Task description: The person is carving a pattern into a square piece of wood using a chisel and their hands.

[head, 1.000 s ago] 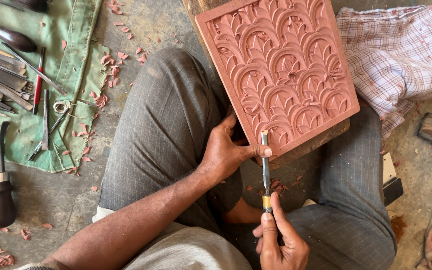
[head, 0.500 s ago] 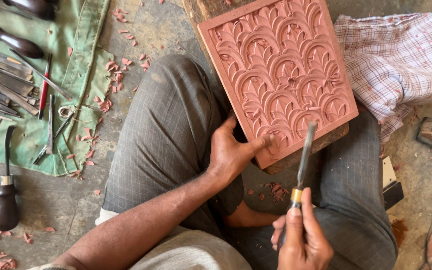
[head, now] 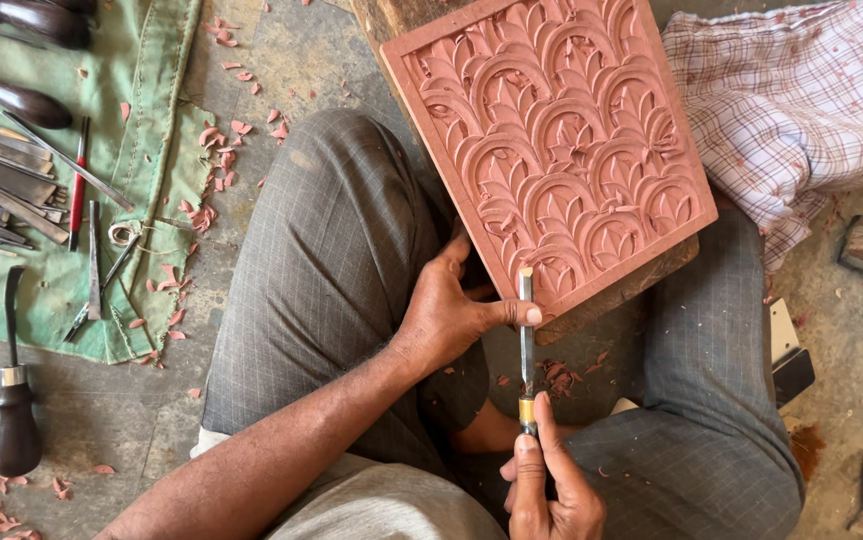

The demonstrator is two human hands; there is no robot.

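Far to the left, tools [head: 21,200] lie on a green cloth [head: 156,150]. The left hand [head: 451,315] rests against the near edge of the carved wood panel [head: 556,150], with its thumb pressed to the chisel [head: 526,340]. The chisel stands upright with its tip on the panel's near edge. Below, the right hand [head: 546,490] has its fingers wrapped tight around the chisel's handle. A checked cloth [head: 801,110] lies at the right.
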